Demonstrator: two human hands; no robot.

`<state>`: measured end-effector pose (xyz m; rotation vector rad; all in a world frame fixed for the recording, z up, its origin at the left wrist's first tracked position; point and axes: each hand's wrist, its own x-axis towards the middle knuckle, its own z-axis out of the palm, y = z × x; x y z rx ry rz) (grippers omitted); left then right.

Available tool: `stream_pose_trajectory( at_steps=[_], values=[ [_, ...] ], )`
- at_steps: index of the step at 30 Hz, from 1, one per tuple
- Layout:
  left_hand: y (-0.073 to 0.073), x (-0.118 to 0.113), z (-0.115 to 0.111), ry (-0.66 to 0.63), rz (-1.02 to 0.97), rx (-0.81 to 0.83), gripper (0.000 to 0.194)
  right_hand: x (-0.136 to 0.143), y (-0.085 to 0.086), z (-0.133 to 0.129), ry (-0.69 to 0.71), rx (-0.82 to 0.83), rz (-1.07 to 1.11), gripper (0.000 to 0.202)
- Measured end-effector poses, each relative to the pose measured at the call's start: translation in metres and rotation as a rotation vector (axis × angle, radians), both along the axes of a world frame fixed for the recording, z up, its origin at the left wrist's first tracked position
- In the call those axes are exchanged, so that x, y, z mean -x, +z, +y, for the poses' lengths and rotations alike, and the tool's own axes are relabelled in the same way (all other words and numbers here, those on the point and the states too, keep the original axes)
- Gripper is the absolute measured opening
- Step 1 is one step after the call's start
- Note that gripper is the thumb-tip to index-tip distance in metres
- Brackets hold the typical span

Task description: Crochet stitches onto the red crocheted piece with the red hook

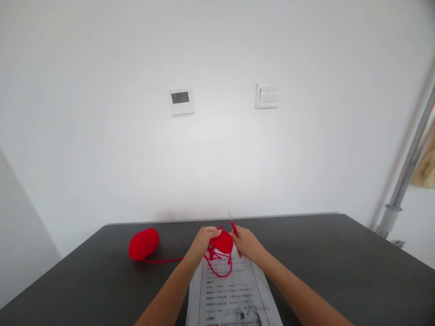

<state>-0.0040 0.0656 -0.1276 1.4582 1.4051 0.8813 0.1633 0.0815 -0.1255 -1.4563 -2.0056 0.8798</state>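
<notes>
Above a printed sheet, my left hand (205, 238) pinches a red crocheted piece (222, 242) by its left edge, thumb on top. Loose red yarn (222, 275) hangs in loops below the piece. My right hand (245, 241) is closed around the red handle of a crochet hook (233, 225), just right of the piece. The hook's thin metal tip points up and away from the work. Off to the left lies a red yarn ball (144, 244), and a strand runs from it toward my left forearm, which hides part of it.
The printed sheet (227, 299) lies on the dark table (322, 253) under my hands. Behind the table rises a white wall with a thermostat panel (181, 102) and a light switch (267, 96). A grey pipe (411, 154) stands at the right.
</notes>
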Motion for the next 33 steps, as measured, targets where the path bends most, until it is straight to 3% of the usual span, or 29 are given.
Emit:
stream_pose_trajectory(
  at_steps=[5,10,21,33],
  values=[
    [-0.021,-0.004,-0.012,0.034,-0.013,-0.002,0.031,0.003,-0.024,-0.019,0.01,-0.011,-0.128,0.026],
    [-0.031,-0.013,-0.023,0.055,0.008,-0.067,0.032,-0.01,-0.032,-0.028,-0.063,-0.154,-0.027,0.026],
    [-0.027,-0.018,-0.036,0.098,0.005,-0.19,0.031,-0.008,-0.036,-0.046,0.174,-0.167,0.266,0.023],
    [-0.033,0.0,-0.025,0.195,-0.28,-0.248,0.028,-0.013,-0.05,-0.035,0.006,0.001,0.314,0.027]
  ],
)
